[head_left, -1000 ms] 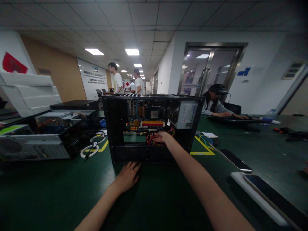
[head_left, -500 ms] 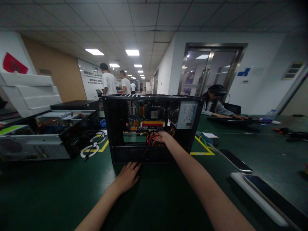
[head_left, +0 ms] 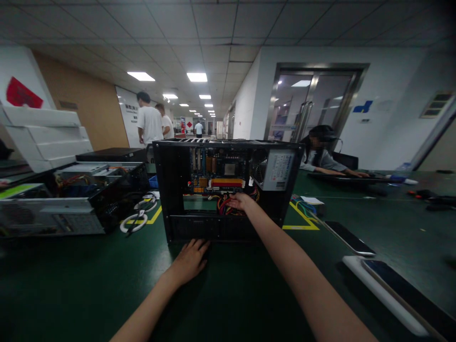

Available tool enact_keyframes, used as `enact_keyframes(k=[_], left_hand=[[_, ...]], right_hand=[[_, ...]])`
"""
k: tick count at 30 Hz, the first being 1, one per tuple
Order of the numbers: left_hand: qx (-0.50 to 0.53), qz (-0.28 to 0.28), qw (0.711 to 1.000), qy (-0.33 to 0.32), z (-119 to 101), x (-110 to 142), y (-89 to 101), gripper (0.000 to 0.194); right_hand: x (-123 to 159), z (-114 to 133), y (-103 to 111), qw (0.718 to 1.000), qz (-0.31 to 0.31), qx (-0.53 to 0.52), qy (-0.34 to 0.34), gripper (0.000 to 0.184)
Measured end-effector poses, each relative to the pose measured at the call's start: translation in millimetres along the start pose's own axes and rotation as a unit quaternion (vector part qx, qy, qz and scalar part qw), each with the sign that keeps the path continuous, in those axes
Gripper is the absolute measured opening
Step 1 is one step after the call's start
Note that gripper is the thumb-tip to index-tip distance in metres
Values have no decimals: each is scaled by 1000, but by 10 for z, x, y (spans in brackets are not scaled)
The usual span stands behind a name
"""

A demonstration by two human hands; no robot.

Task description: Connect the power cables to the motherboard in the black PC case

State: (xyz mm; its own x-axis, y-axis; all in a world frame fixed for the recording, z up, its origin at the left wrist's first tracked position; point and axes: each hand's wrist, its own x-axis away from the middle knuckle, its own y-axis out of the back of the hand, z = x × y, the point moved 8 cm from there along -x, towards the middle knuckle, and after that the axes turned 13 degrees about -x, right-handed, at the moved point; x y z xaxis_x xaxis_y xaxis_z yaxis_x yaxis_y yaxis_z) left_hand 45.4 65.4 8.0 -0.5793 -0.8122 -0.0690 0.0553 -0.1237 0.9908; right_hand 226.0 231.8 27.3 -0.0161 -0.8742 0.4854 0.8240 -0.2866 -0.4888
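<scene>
An open black computer case (head_left: 194, 227) stands upright on the green table (head_left: 89, 285), its inside facing me. A motherboard (head_left: 230, 169) is mounted within, and the power supply (head_left: 277, 170) sits at its upper right. Reaching inside, my right hand (head_left: 240, 201) has its fingers closed on a bundle of coloured power cables (head_left: 223, 207) below the board. My left hand (head_left: 191, 259) lies on the table with fingers spread, the tips at the bottom edge of the case.
Another opened computer case (head_left: 74, 216) lies at left, with coiled white cables (head_left: 133, 222) beside it. Phone-like dark slabs (head_left: 351, 237) and a white bar (head_left: 384, 294) lie at right. A person (head_left: 318, 152) sits across the table; other people stand farther back.
Both my hands and the computer case stay nearly where they were. In the background, the standing people have shifted left.
</scene>
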Motion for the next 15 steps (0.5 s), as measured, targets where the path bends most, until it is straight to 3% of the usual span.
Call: enact_keyframes(k=[15], left_hand=[[2, 1, 1000, -2, -8, 3, 40, 52]], right_hand=[[141, -55, -28, 995, 33, 87, -27, 3]])
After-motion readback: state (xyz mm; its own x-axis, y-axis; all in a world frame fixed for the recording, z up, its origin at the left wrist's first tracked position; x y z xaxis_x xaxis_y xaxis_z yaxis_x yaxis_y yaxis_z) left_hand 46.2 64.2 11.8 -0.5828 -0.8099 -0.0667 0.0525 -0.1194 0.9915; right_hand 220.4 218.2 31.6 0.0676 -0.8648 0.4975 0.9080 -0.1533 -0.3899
